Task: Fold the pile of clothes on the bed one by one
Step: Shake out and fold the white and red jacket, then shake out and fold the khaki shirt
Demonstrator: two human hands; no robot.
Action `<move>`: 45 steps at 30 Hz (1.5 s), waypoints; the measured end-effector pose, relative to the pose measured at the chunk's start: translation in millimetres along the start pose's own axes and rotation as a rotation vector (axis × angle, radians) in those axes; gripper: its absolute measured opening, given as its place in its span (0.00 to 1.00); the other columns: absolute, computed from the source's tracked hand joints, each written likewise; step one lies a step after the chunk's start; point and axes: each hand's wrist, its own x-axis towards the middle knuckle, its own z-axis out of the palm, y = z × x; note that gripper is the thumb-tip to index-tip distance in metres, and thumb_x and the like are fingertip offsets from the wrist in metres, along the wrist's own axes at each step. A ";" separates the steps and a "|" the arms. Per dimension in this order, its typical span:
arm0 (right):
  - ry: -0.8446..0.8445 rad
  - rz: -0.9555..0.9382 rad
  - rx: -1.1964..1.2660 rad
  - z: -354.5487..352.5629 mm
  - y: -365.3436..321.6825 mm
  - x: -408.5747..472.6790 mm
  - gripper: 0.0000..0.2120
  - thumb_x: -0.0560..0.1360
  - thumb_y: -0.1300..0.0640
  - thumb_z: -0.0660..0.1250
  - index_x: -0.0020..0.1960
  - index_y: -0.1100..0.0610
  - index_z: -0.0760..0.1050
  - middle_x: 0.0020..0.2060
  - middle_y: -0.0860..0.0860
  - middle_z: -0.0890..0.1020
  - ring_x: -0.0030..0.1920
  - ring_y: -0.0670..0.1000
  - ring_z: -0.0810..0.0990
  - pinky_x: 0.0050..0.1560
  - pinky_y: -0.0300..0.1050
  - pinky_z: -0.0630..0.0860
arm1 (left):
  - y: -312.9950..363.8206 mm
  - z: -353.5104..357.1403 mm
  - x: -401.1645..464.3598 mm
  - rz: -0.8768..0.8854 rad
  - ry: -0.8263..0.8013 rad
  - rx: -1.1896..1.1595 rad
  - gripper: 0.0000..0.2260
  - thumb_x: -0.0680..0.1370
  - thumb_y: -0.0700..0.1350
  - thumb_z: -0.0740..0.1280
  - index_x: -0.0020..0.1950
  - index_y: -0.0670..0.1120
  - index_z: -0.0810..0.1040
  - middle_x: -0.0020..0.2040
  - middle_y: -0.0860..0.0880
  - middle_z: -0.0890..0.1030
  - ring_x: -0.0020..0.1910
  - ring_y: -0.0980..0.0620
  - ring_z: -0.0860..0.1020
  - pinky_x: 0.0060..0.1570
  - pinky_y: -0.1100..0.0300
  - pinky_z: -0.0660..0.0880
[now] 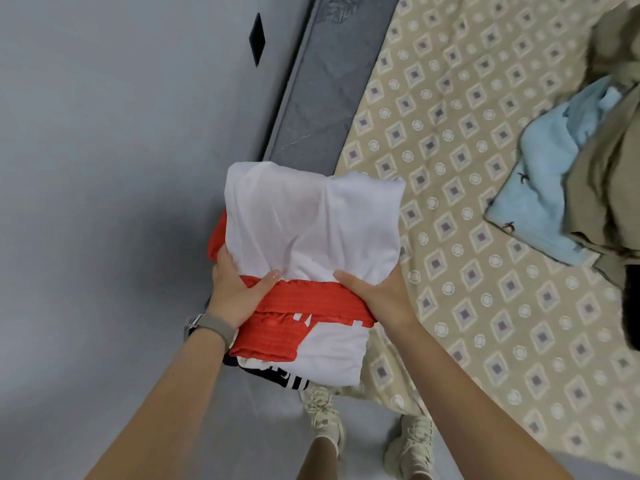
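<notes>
I hold a stack of folded clothes (311, 223) in the air over the bed's near edge: a white garment on top, red pieces (311, 303) below it, more white and a dark striped piece at the bottom. My left hand (239, 292) grips the stack's left side, thumb on top. My right hand (377, 292) grips its right side, fingers under it. An unfolded pile lies at the right on the bed (450, 133): a light blue garment (547, 174) and an olive-khaki one (609, 161).
The bed has a beige sheet with a diamond pattern and a dark grey frame edge (322, 81) along its left side. Grey floor (104, 133) spreads to the left. My shoes (412, 445) stand on the floor beside the bed. A dark item (627, 306) shows at the right edge.
</notes>
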 end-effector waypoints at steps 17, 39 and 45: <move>0.050 0.138 -0.269 -202.4 37.8 -21.5 0.08 0.77 0.57 0.67 0.51 0.45 0.77 0.45 0.54 0.83 0.37 0.49 0.82 0.46 0.53 0.81 | 142.2 116.3 -83.8 0.641 0.156 0.303 0.19 0.70 0.49 0.66 0.60 0.48 0.77 0.59 0.48 0.76 0.59 0.47 0.72 0.59 0.54 0.65; 0.632 0.117 -0.350 -525.7 24.3 152.7 0.18 0.81 0.49 0.61 0.56 0.65 0.73 0.56 0.63 0.77 0.59 0.61 0.74 0.56 0.47 0.67 | 214.5 444.7 -133.2 0.011 -0.417 0.118 0.07 0.78 0.42 0.64 0.50 0.54 0.76 0.51 0.51 0.79 0.55 0.49 0.78 0.60 0.47 0.75; 0.244 -0.092 -0.178 -448.6 51.3 27.4 0.13 0.81 0.54 0.62 0.40 0.59 0.66 0.31 0.55 0.72 0.32 0.49 0.71 0.36 0.44 0.71 | 256.1 457.3 -142.2 0.110 -0.330 -0.125 0.28 0.68 0.63 0.72 0.63 0.53 0.75 0.59 0.53 0.79 0.53 0.56 0.79 0.53 0.54 0.79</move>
